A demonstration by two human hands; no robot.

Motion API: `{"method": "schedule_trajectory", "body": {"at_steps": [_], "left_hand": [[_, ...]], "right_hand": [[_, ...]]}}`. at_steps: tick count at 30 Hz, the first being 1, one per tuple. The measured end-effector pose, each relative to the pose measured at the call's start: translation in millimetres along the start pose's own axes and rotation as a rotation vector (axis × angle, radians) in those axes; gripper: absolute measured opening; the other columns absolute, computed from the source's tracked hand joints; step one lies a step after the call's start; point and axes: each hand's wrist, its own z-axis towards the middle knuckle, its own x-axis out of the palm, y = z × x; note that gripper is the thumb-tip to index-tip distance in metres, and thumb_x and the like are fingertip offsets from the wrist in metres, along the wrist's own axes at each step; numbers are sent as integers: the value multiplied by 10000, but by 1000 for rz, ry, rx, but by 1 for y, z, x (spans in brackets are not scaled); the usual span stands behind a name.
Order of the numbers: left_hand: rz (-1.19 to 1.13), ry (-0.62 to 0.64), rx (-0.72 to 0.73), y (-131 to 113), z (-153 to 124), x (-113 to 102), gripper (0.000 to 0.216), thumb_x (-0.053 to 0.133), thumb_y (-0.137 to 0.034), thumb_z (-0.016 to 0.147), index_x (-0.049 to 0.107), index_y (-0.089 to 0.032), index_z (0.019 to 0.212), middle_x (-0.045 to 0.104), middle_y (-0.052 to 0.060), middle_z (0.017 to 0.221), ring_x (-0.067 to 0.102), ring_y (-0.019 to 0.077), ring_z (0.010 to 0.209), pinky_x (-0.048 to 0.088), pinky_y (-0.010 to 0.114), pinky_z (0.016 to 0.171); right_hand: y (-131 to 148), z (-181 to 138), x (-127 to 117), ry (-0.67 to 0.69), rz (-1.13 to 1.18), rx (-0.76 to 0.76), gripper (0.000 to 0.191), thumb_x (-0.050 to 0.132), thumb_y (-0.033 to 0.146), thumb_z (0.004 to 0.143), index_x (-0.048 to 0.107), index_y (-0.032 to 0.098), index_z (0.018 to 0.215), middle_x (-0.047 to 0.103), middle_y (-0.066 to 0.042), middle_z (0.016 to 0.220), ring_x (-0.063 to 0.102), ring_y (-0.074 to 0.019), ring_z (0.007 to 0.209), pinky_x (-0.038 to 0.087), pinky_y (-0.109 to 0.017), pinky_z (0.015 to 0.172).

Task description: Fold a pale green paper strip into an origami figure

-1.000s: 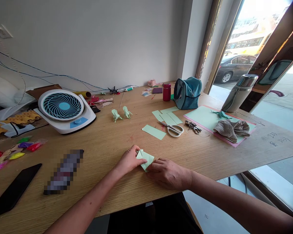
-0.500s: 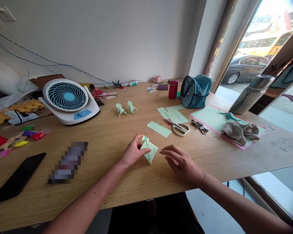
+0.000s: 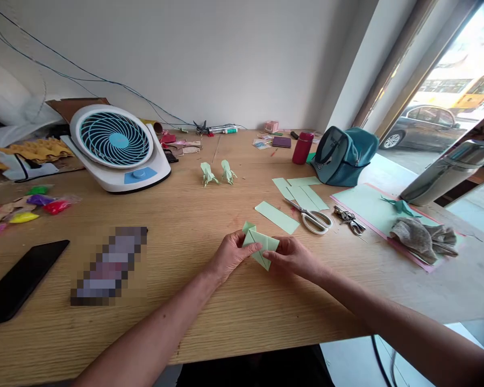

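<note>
A piece of folded pale green paper [image 3: 262, 242] is held just above the front part of the wooden table. My left hand [image 3: 234, 253] pinches its left side, thumb across the front face. On the right, my right hand [image 3: 293, 256] grips the opposite edge between thumb and fingers. The paper shows crossing creases, a small flap at its upper left and a point at the bottom. Fingers behind the paper are hidden. Beyond the hands lie a green paper strip [image 3: 277, 217] and white-handled scissors [image 3: 317, 221]. Two folded green paper figures [image 3: 208, 174] stand farther back.
A white fan [image 3: 145, 174] stands at the back left, with a phone [image 3: 28, 279] and a blurred-out object [image 3: 111, 266] nearer. To the right are keys [image 3: 349, 220], a teal bag [image 3: 347, 156], a red bottle [image 3: 303, 148], a grey cloth [image 3: 421, 239] and a steel flask [image 3: 447, 172].
My right hand has come left and closed on the paper's right edge. The paper's right side now looks wider and differently folded. The camera view has shifted slightly.
</note>
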Motion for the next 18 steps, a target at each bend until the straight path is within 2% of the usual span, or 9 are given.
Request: {"method": "schedule_trajectory", "body": {"at_steps": [5, 11, 18], "left_hand": [[38, 0, 19, 1, -1, -10, 355, 857, -406, 645, 645, -145, 758, 652, 3, 739, 564, 129, 696, 468, 249, 684], [1, 59, -13, -1, -2, -12, 327, 840, -393, 691, 668, -140, 806, 701, 24, 786, 628, 153, 749, 508, 273, 740], [-32, 43, -63, -2, -6, -9, 349, 826, -432, 708, 654, -138, 785, 654, 3, 742, 604, 136, 739, 492, 275, 753]], "right_hand": [[-3, 10, 11, -11, -11, 3, 356, 656, 507, 881, 587, 165, 808, 523, 41, 653, 411, -95, 586, 319, -236, 531], [1, 4, 14, -34, 117, 34, 383, 669, 540, 863, 571, 175, 801, 555, 16, 704, 454, -113, 628, 349, -246, 552], [1, -2, 13, 24, 33, 2, 421, 625, 552, 891, 545, 177, 718, 536, 13, 673, 431, -114, 614, 340, -256, 569]]}}
